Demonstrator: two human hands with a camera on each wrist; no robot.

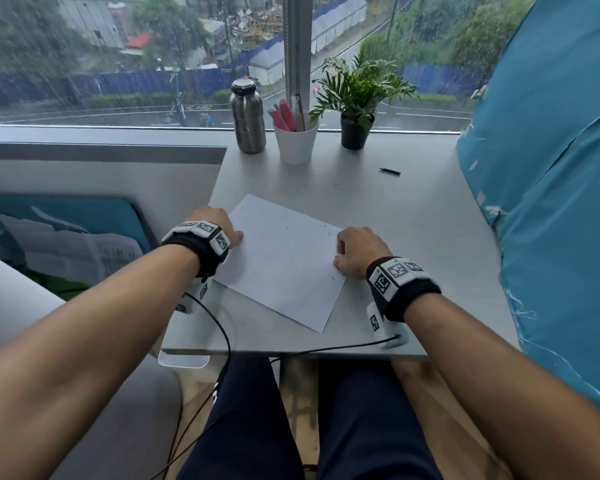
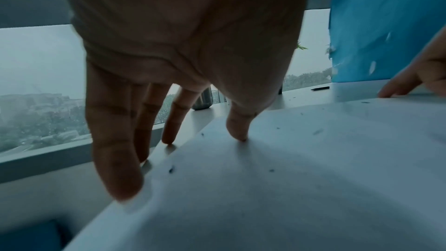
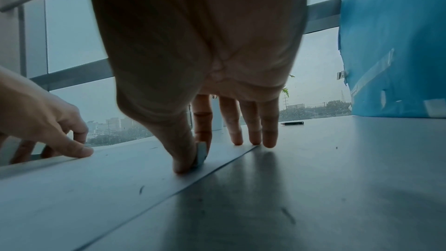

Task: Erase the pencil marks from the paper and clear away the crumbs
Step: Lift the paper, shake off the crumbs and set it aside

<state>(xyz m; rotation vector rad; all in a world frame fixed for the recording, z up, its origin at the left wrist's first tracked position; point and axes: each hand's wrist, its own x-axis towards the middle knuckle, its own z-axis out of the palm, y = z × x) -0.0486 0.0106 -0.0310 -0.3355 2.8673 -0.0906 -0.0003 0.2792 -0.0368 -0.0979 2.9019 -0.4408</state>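
Head view, looking down at a grey desk set against a rain-streaked window. A white sheet of paper lies turned at an angle in the middle of the desk, with a few small dark crumbs scattered on it and more on the bare desk beyond it, toward 12 o'clock.

At 9 o'clock of the sheet, the left hand rests on its left edge. From the left wrist view the fingers are straight and spread, their tips touching down along the paper's edge and the desk just beside it, while the thumb tip presses on the sheet itself.

At 3 o'clock of the sheet, the right hand sits on the right edge. From the right wrist view its thumb and forefinger pinch a small pale eraser, which touches the paper close to that edge; the other three fingers are straight, with their tips on the paper's far corner and the desk beside it.

Along the window at 12 o'clock stand a steel bottle, a white cup of pens and a small potted plant, side by side. A short dark pencil lies alone on the desk at about 1 o'clock, well apart from the sheet. A blue covering fills the right side.
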